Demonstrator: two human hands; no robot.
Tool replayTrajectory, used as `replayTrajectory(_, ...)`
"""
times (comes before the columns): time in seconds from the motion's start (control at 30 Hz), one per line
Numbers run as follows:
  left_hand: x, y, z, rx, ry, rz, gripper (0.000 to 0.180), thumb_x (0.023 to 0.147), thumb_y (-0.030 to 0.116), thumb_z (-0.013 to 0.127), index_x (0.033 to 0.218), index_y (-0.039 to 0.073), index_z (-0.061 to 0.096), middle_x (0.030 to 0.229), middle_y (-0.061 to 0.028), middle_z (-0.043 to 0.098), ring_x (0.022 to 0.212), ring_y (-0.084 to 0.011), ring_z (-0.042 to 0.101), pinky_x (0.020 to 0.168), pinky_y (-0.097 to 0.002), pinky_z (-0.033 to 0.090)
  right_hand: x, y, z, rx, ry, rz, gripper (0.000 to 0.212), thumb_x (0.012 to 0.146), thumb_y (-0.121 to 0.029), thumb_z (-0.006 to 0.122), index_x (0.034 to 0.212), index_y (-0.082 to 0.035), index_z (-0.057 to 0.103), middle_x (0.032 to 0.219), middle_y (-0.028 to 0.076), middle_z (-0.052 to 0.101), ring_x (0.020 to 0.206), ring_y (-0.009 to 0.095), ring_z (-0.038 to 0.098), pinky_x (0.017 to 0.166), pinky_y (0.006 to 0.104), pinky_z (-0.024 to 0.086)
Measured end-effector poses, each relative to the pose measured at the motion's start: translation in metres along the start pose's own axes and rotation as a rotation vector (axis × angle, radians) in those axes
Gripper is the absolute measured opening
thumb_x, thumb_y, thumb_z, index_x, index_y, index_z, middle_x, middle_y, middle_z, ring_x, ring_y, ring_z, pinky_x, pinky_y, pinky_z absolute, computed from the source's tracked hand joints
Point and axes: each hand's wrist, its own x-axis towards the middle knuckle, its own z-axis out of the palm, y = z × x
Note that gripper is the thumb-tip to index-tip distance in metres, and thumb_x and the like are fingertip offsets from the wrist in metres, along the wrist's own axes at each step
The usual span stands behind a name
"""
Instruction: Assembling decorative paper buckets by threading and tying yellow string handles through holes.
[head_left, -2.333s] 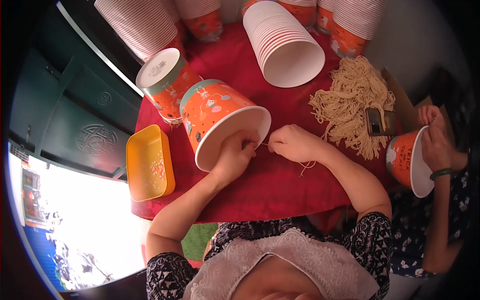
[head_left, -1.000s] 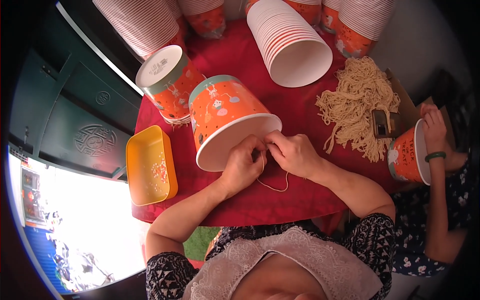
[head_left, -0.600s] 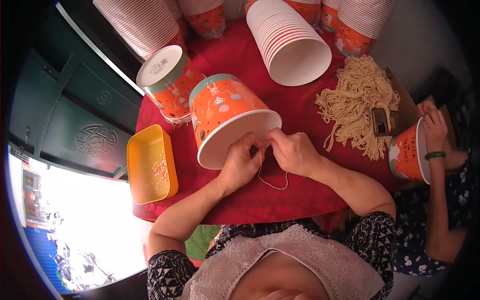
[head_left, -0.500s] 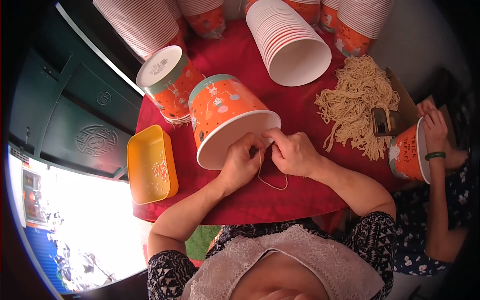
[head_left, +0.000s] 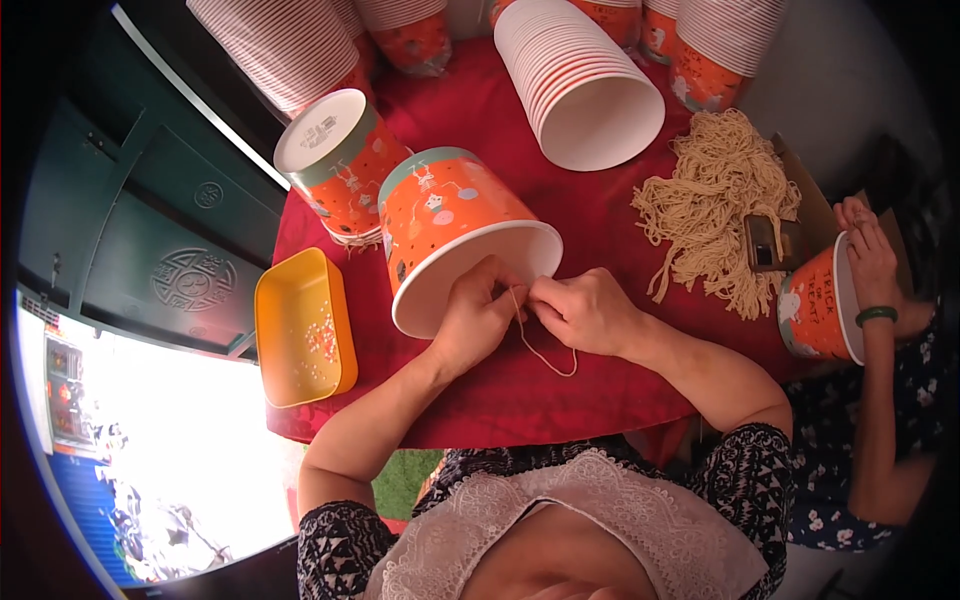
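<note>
An orange paper bucket [head_left: 450, 205] with a green base band lies tilted on the red-covered table, its white-rimmed mouth facing me. My left hand [head_left: 482, 305] reaches into the mouth with fingers pinched around a thin beige string [head_left: 548, 362]. Beside it, at the rim's right side, my right hand [head_left: 585, 308] is closed in a pinch on the string as well. A loop of the string hangs below the two hands. The fingertips partly hide where the string meets the bucket.
A yellow tub [head_left: 305, 330] with small beads stands left. Behind it is an upside-down bucket [head_left: 335, 165]. Nested white buckets [head_left: 580, 90] lie at the back. Right are a pile of beige strings [head_left: 710, 210] and a co-worker's hand [head_left: 872, 250] at another bucket [head_left: 815, 310].
My left hand has pushed slightly further into the bucket's mouth. The right index finger, stretched over the rim before, has drawn back and curled into a pinch.
</note>
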Motion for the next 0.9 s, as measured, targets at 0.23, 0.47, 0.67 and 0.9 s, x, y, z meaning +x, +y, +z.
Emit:
replayTrajectory(0.23, 0.000, 0.003, 0.000, 0.108, -0.006, 0.020, 0.005, 0.091, 0.000, 0.061, 0.090, 0.000, 0.056, 0.079, -0.0046, 0.061, 0.072, -0.0101, 0.058, 0.064, -0.0238, 0.049, 0.003, -0.004, -0.003, -0.037, 0.124, -0.050, 0.012, 0.080, -0.010, 0.068, 0.075, -0.006, 0.058, 0.058, 0.010, 0.058, 0.050, 0.029, 0.061, 0.045, 0.0397, 0.049)
replayTrajectory(0.47, 0.001, -0.006, 0.000, 0.234, 0.017, 0.121, 0.009, 0.087, -0.002, 0.064, 0.088, 0.001, 0.057, 0.082, -0.0038, 0.061, 0.075, -0.0108, 0.058, 0.067, -0.0250, 0.049, 0.003, -0.001, 0.005, -0.059, 0.237, 0.052, 0.016, 0.079, -0.003, 0.069, 0.092, -0.002, 0.060, 0.086, 0.015, 0.057, 0.079, 0.032, 0.062, 0.064, 0.0407, 0.053)
replayTrajectory(0.67, -0.003, -0.005, 0.010, 0.457, 0.115, 0.381, 0.013, 0.079, -0.007, 0.062, 0.087, 0.002, 0.058, 0.083, -0.0118, 0.062, 0.077, -0.0264, 0.062, 0.069, -0.0359, 0.051, 0.002, 0.004, 0.010, 0.023, 0.216, 0.084, 0.020, 0.079, 0.002, 0.066, 0.098, -0.001, 0.061, 0.094, 0.019, 0.058, 0.092, 0.036, 0.059, 0.077, 0.0425, 0.052)
replayTrajectory(0.9, 0.000, -0.003, 0.016, 0.865, 0.176, 0.630, 0.027, 0.075, -0.012, 0.059, 0.098, 0.002, 0.054, 0.087, -0.0166, 0.057, 0.079, -0.0367, 0.060, 0.067, -0.0440, 0.051, 0.002, 0.013, 0.017, 0.135, 0.240, 0.122, 0.025, 0.079, 0.005, 0.063, 0.103, 0.000, 0.063, 0.100, 0.021, 0.061, 0.096, 0.038, 0.059, 0.083, 0.0444, 0.051)
